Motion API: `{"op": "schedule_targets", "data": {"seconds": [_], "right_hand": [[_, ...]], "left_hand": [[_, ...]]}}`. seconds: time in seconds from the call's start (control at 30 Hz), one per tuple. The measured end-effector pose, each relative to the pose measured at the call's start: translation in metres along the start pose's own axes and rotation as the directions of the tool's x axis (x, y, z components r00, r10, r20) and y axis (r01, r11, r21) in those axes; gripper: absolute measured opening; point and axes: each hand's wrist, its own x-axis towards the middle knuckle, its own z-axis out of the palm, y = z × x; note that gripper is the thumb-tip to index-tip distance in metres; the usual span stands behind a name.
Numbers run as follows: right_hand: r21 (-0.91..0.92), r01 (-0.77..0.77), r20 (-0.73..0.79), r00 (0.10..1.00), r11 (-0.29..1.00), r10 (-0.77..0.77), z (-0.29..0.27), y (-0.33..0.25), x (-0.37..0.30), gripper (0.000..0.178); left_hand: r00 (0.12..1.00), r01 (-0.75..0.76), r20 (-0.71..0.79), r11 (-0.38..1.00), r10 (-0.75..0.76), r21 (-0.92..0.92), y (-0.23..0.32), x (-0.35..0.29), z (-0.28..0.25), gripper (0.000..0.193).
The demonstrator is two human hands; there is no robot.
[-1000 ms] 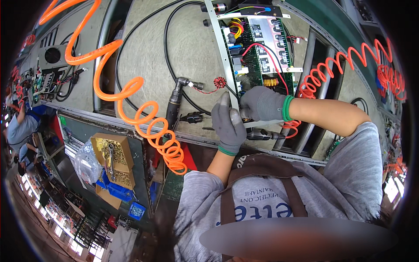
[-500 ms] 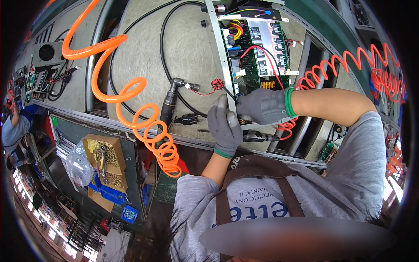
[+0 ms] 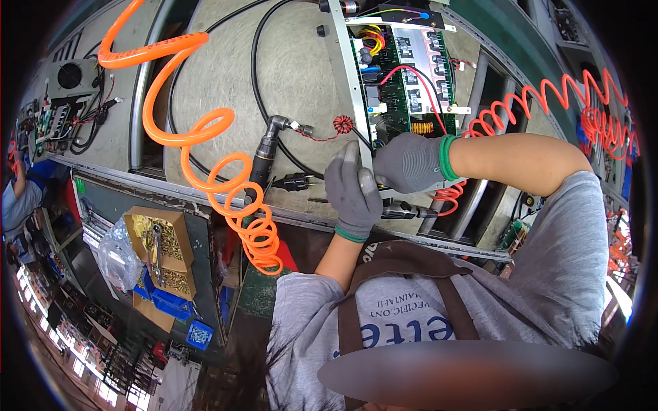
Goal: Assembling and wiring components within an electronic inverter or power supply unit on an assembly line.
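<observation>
An open metal chassis point(image 3: 354, 85) holds a green circuit board, a silver heat-sink plate point(image 3: 413, 68) and several coloured wires. At its near left corner are both my hands, in grey gloves with green cuffs. My left hand point(image 3: 352, 188) is outside the side wall, fingers bent and pressed together against the corner. Just inside, my right hand point(image 3: 411, 163) is closed, its fingertips hidden behind the chassis edge. What either hand pinches cannot be seen. A black power cable point(image 3: 257, 96) runs to the corner beside them. A red-and-black wound ring point(image 3: 343, 125) lies against the wall.
Left of the chassis lies an angled power driver point(image 3: 264, 154) beside a black plug point(image 3: 293, 182). A coiled orange air hose point(image 3: 226, 171) hangs across the bench's left side. Another driver point(image 3: 406, 211) lies near the front edge. Cardboard boxes of screws point(image 3: 175, 250) stand lower left.
The view has shifted slightly, so the bench things sit a little differently. Both hands stay at the same chassis corner, with only slight finger movement.
</observation>
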Motion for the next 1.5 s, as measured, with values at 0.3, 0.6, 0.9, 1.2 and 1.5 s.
{"op": "schedule_targets", "data": {"seconds": [0.3,0.6,0.9,1.2,1.5], "right_hand": [[0.016,-0.092,0.04,0.995,0.996,0.091,-0.002,-0.005,0.006,0.026],[-0.062,0.061,0.143,0.988,0.996,-0.051,-0.015,0.003,0.002,0.024],[0.001,-0.03,0.165,0.986,1.0,0.029,-0.013,0.001,0.013,0.03],[0.049,-0.159,0.133,0.979,0.986,0.152,-0.021,-0.012,0.002,0.037],[0.648,-0.077,-0.283,0.899,0.758,0.334,-0.025,0.008,-0.069,0.029]], "left_hand": [[1.0,0.02,0.014,1.0,-0.021,0.007,0.0,-0.002,-0.002,0.044],[1.0,0.013,0.029,1.0,-0.012,-0.016,0.001,0.001,-0.002,0.043],[0.998,-0.066,0.028,0.997,0.065,0.036,-0.005,0.004,-0.001,0.044],[0.993,0.073,0.089,0.997,-0.073,0.005,0.006,0.002,-0.02,0.044],[0.462,0.887,0.111,0.458,-0.88,-0.064,-0.077,-0.163,-0.146,0.033]]}}
